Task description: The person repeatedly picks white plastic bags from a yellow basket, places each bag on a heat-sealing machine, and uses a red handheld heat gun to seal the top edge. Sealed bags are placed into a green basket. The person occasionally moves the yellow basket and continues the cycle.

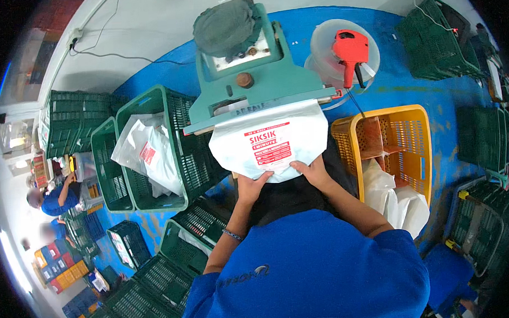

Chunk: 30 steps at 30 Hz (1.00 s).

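Between my hands is a white plastic bag [298,123] with red print on its face. My left hand [251,186] pinches its near edge, thumb on top and fingers underneath. At the same edge, a little to the right, my right hand [314,172] grips it in the same way. The bag's far edge lies at the long front bar of a green bag-sealing machine [223,86]; whether that edge is inside the jaws is hidden. A dark cloth bundle [226,26] sits on top of the machine.
Left of the machine, a green crate [176,122] holds a similar white bag [155,160]. On the right stands a yellow crate [424,146] with white bags [407,206]. A red label gun [352,49] rests on a round translucent tub [323,36]. People and stacked crates are farther left.
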Motion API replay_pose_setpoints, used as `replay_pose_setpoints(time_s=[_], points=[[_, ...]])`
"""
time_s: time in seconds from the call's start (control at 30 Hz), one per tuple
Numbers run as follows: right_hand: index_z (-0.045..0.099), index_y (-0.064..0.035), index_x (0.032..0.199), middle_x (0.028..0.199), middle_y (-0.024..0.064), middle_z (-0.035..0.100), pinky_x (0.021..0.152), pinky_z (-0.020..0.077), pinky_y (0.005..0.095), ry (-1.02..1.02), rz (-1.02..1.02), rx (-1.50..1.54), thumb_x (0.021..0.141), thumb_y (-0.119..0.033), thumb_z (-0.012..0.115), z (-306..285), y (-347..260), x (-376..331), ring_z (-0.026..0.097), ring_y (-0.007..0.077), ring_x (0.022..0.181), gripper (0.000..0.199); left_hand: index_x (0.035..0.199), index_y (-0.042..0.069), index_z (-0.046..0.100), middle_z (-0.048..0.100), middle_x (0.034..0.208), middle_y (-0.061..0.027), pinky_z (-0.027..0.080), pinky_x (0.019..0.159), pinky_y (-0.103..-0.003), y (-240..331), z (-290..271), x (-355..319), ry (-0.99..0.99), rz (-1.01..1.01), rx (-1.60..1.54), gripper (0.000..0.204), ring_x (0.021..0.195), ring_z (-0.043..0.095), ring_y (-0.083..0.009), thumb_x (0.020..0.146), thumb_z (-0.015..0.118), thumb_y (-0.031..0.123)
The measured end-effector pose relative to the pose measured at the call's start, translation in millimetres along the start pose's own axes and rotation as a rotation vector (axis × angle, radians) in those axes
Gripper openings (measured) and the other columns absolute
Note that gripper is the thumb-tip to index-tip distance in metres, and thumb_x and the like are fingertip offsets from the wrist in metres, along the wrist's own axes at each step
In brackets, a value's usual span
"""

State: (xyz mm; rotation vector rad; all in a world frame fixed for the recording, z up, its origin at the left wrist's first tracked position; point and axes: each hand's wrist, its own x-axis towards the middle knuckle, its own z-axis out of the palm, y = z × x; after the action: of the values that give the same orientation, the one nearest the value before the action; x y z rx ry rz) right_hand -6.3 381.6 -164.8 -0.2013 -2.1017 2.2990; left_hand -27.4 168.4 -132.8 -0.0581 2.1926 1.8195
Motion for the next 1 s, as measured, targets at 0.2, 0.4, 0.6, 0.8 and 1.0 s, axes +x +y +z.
replay_pose_setpoints(time_s=[0.2,0.4,0.6,0.8,1.0], points=[[0.041,0.0053,0.129,0.122,0.0161,0.051,0.097,0.0382,0.0371,-0.073,0.058,-0.053,0.074,-0.012,0.075,-5,-1,0,0.050,0.0254,0.114,0.067,0.110,-0.004,0.059,0.066,0.105,-0.0124,0.048,0.089,-0.033,0,0,-2,0.038,-0.030,-0.035,0.047,0.097,0.061,-0.0207,0.069,0.080,0.005],[0.042,0.0053,0.128,0.120,0.0145,0.053,0.098,0.0378,0.0359,-0.125,0.027,-0.132,0.081,-0.013,0.070,-6,-6,-1,0.049,0.0229,0.112,0.058,0.111,-0.004,0.058,0.065,0.106,-0.0135,0.048,0.087,-0.034,-3,-4,-2,-0.007,-0.023,0.081,0.049,0.097,0.062,-0.0225,0.070,0.081,0.009],[0.036,0.0063,0.131,0.124,0.0155,0.048,0.096,0.0392,0.0379,-0.031,-0.106,-0.189,0.077,-0.018,0.075,-9,-5,-2,0.049,0.0272,0.112,0.071,0.108,-0.003,0.059,0.066,0.102,-0.0145,0.048,0.084,-0.035,-9,-1,-3,0.075,0.129,0.075,0.049,0.094,0.063,-0.0248,0.068,0.082,0.012],[0.042,-0.0005,0.131,0.111,0.0096,0.050,0.082,0.0424,0.0306,0.130,-0.251,-0.330,0.087,-0.030,0.063,-41,-17,-22,0.049,0.0181,0.090,0.057,0.111,-0.006,0.055,0.064,0.105,-0.0164,0.047,0.086,-0.035,-18,2,-3,0.116,0.241,0.065,0.055,0.097,0.061,-0.0266,0.067,0.082,0.011],[0.056,-0.0023,0.116,0.083,0.0047,0.054,0.067,0.0431,0.0253,0.520,-0.185,-0.356,0.089,-0.011,0.058,-62,-35,-18,0.051,0.0112,0.074,0.029,0.111,-0.007,0.054,0.064,0.105,-0.0170,0.047,0.087,-0.035,-13,3,-4,0.121,0.265,0.056,0.054,0.097,0.061,-0.0268,0.068,0.081,0.011]])
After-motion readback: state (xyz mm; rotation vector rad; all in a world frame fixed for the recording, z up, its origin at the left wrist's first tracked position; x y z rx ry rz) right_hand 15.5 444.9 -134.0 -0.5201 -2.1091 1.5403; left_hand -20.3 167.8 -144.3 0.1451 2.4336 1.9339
